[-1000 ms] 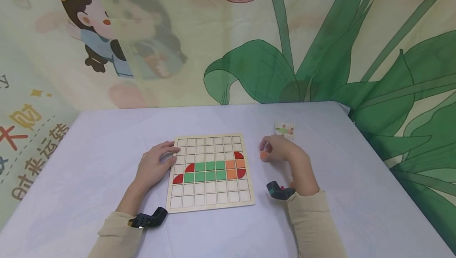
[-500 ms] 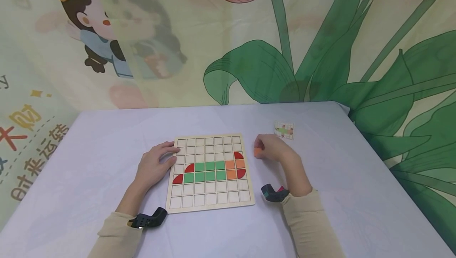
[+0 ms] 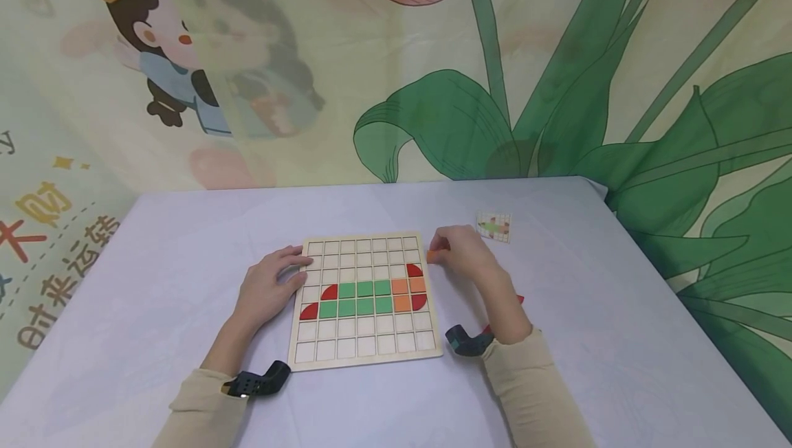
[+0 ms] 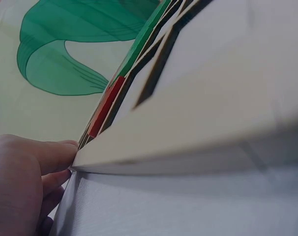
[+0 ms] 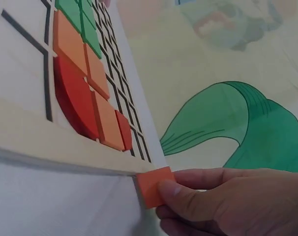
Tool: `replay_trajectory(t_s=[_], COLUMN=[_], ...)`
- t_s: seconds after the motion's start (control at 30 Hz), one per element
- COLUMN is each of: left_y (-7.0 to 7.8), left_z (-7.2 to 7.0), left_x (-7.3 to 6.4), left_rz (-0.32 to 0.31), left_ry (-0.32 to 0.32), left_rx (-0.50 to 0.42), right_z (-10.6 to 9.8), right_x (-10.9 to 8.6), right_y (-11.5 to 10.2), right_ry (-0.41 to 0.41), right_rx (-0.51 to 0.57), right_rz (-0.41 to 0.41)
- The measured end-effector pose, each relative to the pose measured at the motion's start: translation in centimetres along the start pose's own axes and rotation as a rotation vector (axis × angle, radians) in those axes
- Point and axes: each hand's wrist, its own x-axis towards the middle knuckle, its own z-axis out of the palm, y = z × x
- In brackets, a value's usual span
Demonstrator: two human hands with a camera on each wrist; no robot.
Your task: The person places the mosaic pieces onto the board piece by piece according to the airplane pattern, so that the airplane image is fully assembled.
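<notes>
A wooden grid board (image 3: 368,360) lies on the table, bearing green, orange and red tiles in its middle rows. My left hand (image 3: 269,286) rests at the board's left edge, its fingertips touching the rim; in the left wrist view the thumb (image 4: 58,155) lies against that edge. Just off the board's right side, my right hand (image 3: 460,252) pinches an orange square tile (image 5: 156,187) between thumb and fingers. In the right wrist view this tile overlaps the board's edge. Red quarter-round tiles (image 5: 75,101) flank the orange tiles (image 5: 107,120) on the board.
A small card (image 3: 493,227) printed with a coloured grid pattern lies beyond my right hand. A red piece (image 3: 520,299) shows beside my right forearm, partly hidden by it. A patterned backdrop (image 3: 427,111) rises behind the table's far edge.
My right hand has moved left and slightly away from me, bringing the orange tile close to the board's right edge. My left hand and the board have stayed put.
</notes>
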Motion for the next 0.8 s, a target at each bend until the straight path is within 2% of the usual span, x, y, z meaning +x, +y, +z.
replay_trajectory(t_s=[0.2, 0.37, 0.47, 0.6, 0.8], left_y=[-0.1, -0.1, -0.1, 0.0, 0.1], left_z=[0.0, -0.1, 0.0, 0.0, 0.0], left_x=[0.0, 0.0, 0.0, 0.0, 0.0], left_rz=[0.003, -0.001, -0.003, -0.001, 0.001], left_ry=[0.000, -0.002, -0.001, 0.003, 0.002], left_rx=[-0.002, -0.002, 0.000, 0.000, -0.004], right_z=[0.3, 1.3, 2.3, 3.7, 5.5], right_x=[0.1, 0.0, -0.4, -0.7, -0.8], right_y=[-1.4, -3.6, -5.0, -6.5, -7.1], right_ry=[0.125, 0.208, 0.204, 0.160, 0.119], right_rx=[0.046, 0.092, 0.091, 0.071, 0.052], right_rz=[0.021, -0.061, -0.118, -0.182, -0.277])
